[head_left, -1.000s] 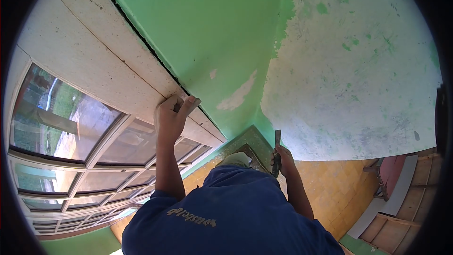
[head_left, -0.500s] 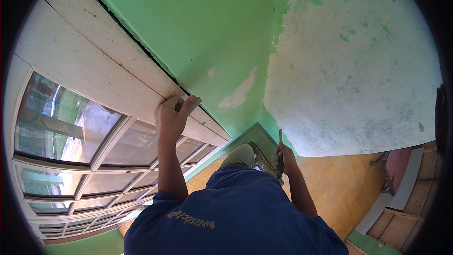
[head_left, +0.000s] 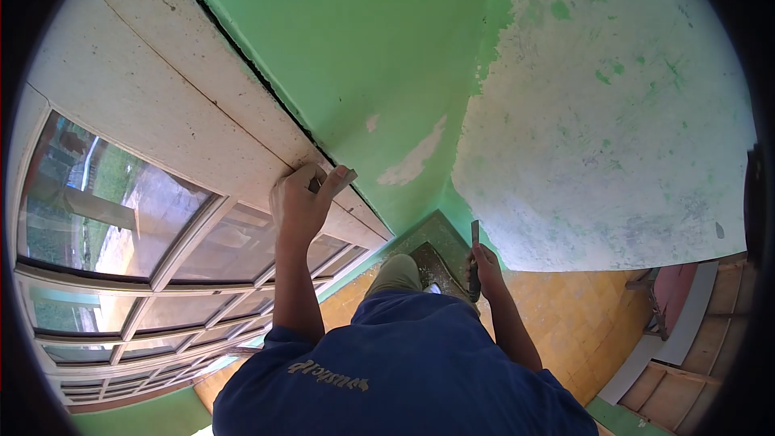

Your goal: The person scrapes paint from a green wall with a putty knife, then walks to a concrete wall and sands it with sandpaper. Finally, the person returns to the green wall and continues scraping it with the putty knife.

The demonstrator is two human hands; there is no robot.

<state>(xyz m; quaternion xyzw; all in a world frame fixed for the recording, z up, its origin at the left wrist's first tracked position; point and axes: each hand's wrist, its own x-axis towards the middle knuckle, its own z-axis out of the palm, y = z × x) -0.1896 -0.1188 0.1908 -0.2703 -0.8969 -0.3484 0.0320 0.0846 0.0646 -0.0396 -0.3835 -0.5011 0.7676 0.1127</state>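
At the white wooden frame (head_left: 234,97), my left hand (head_left: 303,202) is raised with its fingers curled and its thumb extended along the frame's edge by the green wall (head_left: 339,40). A small greyish strip shows at the thumb tip; I cannot tell what it is. Lower down, my right hand (head_left: 488,270) is closed around the dark handle of a scraper (head_left: 475,254), its narrow flat blade pointing up toward the wall corner. Bare pale patches (head_left: 416,157) break up the green paint near my left hand.
A wall with most of its paint stripped (head_left: 597,145) rises on the right. Glass panes (head_left: 121,202) in a white grid stand at the left. Below me are the yellow tiled floor (head_left: 565,307) and a dark green ledge in the corner. Wooden panels (head_left: 678,383) lie at the lower right.
The view has shifted slightly. My left hand stays at the frame's edge, a little further right in view. My right hand still holds the scraper, now slightly further left.
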